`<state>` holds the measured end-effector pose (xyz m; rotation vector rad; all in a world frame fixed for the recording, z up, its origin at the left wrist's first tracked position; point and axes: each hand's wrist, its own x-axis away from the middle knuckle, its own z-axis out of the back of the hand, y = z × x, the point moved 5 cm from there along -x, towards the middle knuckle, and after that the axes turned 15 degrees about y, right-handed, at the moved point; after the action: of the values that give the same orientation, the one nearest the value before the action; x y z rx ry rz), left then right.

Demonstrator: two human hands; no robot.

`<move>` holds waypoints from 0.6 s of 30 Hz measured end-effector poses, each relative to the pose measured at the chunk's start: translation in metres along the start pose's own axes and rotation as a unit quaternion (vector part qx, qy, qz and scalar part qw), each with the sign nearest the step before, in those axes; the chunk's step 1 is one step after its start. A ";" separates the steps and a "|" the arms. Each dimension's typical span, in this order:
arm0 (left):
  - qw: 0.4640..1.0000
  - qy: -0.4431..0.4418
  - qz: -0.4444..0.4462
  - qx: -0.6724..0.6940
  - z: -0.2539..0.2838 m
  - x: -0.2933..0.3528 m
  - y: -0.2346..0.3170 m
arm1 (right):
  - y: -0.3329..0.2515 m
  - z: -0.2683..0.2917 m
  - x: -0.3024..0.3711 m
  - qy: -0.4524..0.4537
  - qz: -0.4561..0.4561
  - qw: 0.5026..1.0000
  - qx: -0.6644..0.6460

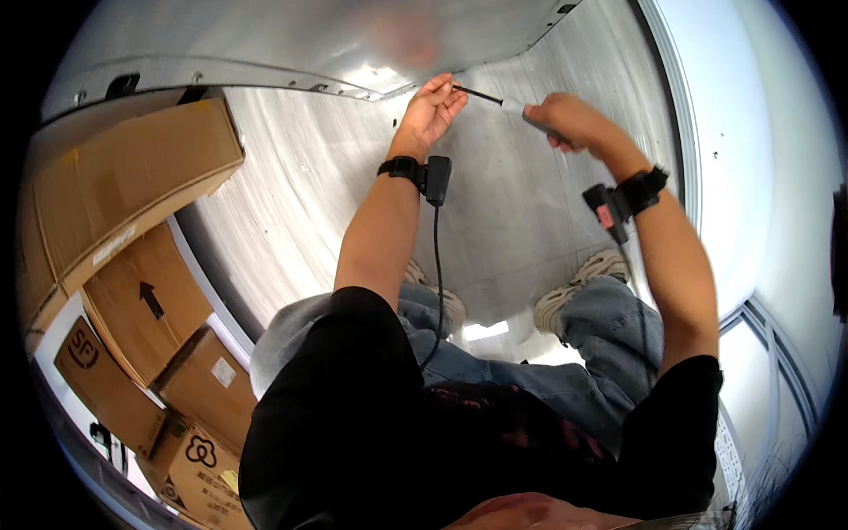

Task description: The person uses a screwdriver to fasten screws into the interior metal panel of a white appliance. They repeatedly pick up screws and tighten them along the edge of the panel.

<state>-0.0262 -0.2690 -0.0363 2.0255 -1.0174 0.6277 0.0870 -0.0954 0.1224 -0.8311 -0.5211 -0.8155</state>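
Note:
My left hand [431,110] is raised ahead of me, close to the lower edge of a grey metal panel [265,44]. Its thumb and fingers pinch one end of a thin black rod [481,94], whose slightly wider far end points right. Whether this is a long screw or a tool bit I cannot tell. To the right of the rod's tip, and apart from it, my right hand [579,124] is closed around a dark grey handle-like object [541,124]. Motion blur and the fingers hide its kind. Each wrist wears a black strapped device.
Several brown cardboard boxes [132,177] are stacked along the left side. Under my hands lies a pale, streaked floor [495,212], with my shoes [579,281] on it. A white wall [724,150] rises at the right. A black cable [439,283] hangs from my left wrist device.

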 end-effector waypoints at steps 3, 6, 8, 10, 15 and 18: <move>0.995 0.037 0.038 0.087 0.001 -0.007 -0.012 | 0.026 -0.041 0.000 0.005 -0.054 0.989 -0.135; 0.990 0.087 0.050 0.094 0.017 -0.016 -0.021 | 0.048 -0.096 0.004 0.031 -0.083 0.965 -0.248; 0.989 0.130 0.043 0.053 0.031 -0.015 -0.021 | 0.053 -0.131 0.006 0.027 -0.094 0.946 -0.310; 0.988 0.153 0.018 0.022 0.034 -0.013 -0.015 | 0.050 -0.151 0.008 -0.003 -0.103 0.927 -0.360; 0.960 0.251 -0.065 -0.106 0.035 -0.005 0.009 | 0.042 -0.191 0.003 0.000 -0.071 0.898 -0.435; 0.940 0.294 -0.109 -0.136 0.035 -0.002 0.021 | 0.027 -0.193 0.006 0.007 -0.097 0.908 -0.407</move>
<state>-0.0419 -0.3052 -0.0493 1.5351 -0.4825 0.8510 0.1310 -0.2433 0.0026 -1.5557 -0.2334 -1.2500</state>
